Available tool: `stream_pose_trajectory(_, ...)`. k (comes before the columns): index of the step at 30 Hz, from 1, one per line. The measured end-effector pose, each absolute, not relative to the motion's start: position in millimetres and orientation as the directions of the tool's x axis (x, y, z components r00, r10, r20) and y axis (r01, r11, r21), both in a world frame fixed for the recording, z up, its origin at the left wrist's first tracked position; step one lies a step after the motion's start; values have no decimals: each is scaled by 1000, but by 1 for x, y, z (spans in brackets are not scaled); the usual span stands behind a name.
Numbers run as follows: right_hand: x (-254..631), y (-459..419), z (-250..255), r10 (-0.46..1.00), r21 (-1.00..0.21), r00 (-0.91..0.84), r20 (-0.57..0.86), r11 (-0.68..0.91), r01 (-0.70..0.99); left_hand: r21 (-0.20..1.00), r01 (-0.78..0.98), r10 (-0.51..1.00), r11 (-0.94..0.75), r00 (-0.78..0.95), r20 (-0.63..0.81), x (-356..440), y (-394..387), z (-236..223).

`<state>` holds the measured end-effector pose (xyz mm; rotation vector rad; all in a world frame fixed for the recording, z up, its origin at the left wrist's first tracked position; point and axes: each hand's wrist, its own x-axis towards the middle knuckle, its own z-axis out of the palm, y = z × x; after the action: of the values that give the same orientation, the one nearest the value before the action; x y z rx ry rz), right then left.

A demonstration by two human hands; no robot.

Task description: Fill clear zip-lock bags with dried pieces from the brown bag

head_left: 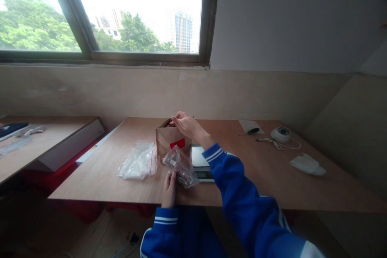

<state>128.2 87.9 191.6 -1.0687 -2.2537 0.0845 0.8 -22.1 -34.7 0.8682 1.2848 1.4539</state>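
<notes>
A brown paper bag (167,141) with a red patch stands upright, its top open. My right hand (189,127) reaches over its rim; the fingertips dip toward the inside, and what they touch is hidden. Near the table's front edge, my left hand (169,189) is closed on the lower left side of a clear zip bag (183,169), which has dark contents and a small white label. Partly behind that bag and my right sleeve is a digital scale (199,157) with a pale top. A pile of clear plastic bags (137,163) with red seal lines lies left of the paper bag.
At the right of the table (248,185) sit a white dome camera (280,134) with its cable, a screwdriver (253,131) on white paper, and a white plastic packet (307,165). Another table (60,137) stands to the left, across a gap. A window is ahead.
</notes>
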Motion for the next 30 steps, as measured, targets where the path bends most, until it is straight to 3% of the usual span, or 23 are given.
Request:
stream_pose_trajectory(5,132,90,192,764,-152,-464,449,577,802,943,-327,948,61,-276,-157,1,-21,-33)
stream_pose_trajectory(8,135,81,192,745,-155,-456,487,587,794,915,-398,953,58,-252,-170,1,-21,-32)
stream_pose_trajectory(11,140,62,189,712,-332,-360,603,634,698,861,-504,968,61,-182,-175,2,-22,-29)
stream_pose_trajectory(15,150,36,162,753,-674,-121,647,639,370,842,-536,974,69,-148,-174,3,-25,-23)
stream_pose_trajectory(17,156,25,137,840,-811,-77,537,539,226,832,-549,978,74,-124,-169,3,-26,-20)
stream_pose_trajectory(19,162,17,110,919,-899,-92,384,395,189,836,-543,983,77,-101,-156,3,-27,-18)
stream_pose_trajectory(24,169,2,67,977,-956,-105,186,204,211,893,-448,993,27,-93,-77,4,-29,-17)
stream_pose_trajectory(30,172,-9,69,859,-988,-491,-144,-95,123,909,-417,990,-21,-136,-39,11,-28,-18)
